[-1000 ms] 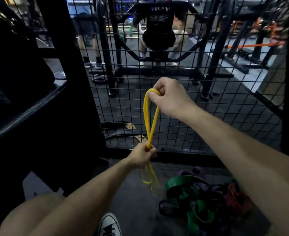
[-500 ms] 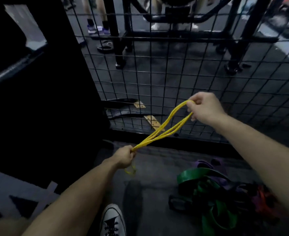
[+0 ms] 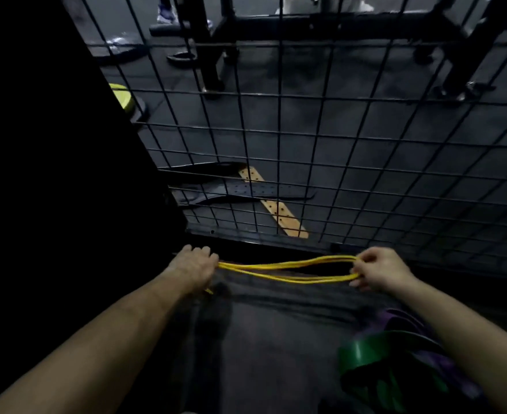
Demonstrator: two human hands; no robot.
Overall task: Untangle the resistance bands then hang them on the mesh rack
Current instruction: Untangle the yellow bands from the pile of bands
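Yellow band (image 3: pixel 288 271), seemingly doubled, stretched between hands.

You are looking at two hands: your left hand (image 3: pixel 194 268) and your right hand (image 3: pixel 379 271), and both are holding one yellow resistance band (image 3: pixel 288 270), which is showing as several thin strands running between them; how many loops it makes you cannot tell. One mesh rack (image 3: pixel 335 138) is standing in front of you. On the floor at lower right a heap of bands is lying, where you are seeing at least one green band (image 3: pixel 362 352) and one purple band (image 3: pixel 395 319); the rest are too dark to count. Behind the mesh, two perforated belts are lying, one black belt (image 3: pixel 246 191) and one tan belt (image 3: pixel 276 206).
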